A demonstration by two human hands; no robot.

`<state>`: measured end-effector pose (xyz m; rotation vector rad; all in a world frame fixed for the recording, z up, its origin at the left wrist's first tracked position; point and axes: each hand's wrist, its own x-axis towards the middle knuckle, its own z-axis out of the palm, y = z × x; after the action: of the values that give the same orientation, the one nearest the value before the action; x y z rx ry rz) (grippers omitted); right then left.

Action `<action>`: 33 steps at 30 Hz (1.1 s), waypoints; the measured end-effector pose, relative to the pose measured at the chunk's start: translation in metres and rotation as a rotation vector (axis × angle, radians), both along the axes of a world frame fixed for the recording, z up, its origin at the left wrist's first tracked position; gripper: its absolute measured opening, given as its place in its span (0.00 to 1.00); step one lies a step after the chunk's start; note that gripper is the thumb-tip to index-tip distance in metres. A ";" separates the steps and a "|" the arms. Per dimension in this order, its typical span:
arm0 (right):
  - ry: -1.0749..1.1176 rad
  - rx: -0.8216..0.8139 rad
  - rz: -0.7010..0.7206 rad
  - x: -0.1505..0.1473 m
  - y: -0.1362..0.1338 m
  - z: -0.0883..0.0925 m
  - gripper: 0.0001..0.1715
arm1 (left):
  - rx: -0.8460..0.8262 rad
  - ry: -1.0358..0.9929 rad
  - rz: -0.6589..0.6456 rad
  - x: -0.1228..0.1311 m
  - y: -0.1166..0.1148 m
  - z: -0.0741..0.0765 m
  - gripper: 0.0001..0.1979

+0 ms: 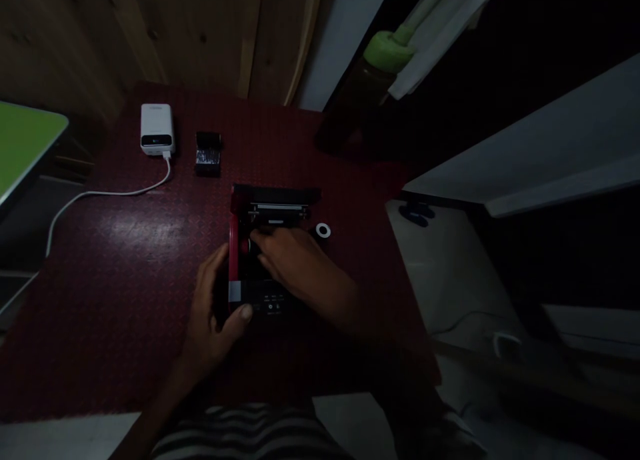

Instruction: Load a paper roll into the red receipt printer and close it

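A black and red machine that looks like a small label printer [233,250] stands on the table with its lid raised at the back. My left hand [213,313] grips its left side, the thumb resting on the front panel with its small buttons. Into the open compartment reaches my right hand [287,253], fingers bent together beside a round, light-rimmed part [250,247] at the left wall. What those fingers hold, if anything, is hidden in the dark. A small roll with a white ring-shaped end [323,231] lies just right of the machine.
On the dark red table [125,300] a white power bank [157,127] lies at the back left, its white cable [115,193] running off the left edge. Beside it is a black roll of film [208,153]. A green-capped bottle [387,52] stands at the back right.
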<state>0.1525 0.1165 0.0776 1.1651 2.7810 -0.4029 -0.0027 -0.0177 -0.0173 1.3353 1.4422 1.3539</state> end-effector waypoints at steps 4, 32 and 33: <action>0.191 0.129 0.008 0.018 -0.015 0.012 0.12 | -0.025 -0.023 0.009 0.000 0.000 0.002 0.41; 0.942 -0.479 -0.782 0.157 -0.080 -0.070 0.38 | -0.101 -0.046 0.078 0.004 0.002 0.009 0.40; 0.962 -0.468 -0.798 0.162 -0.075 -0.065 0.33 | -0.114 -0.050 0.071 0.004 0.002 0.012 0.40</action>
<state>0.3143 0.0417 0.0122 2.3062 2.3077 -1.9924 0.0012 -0.0161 -0.0057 1.1793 1.5218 1.3204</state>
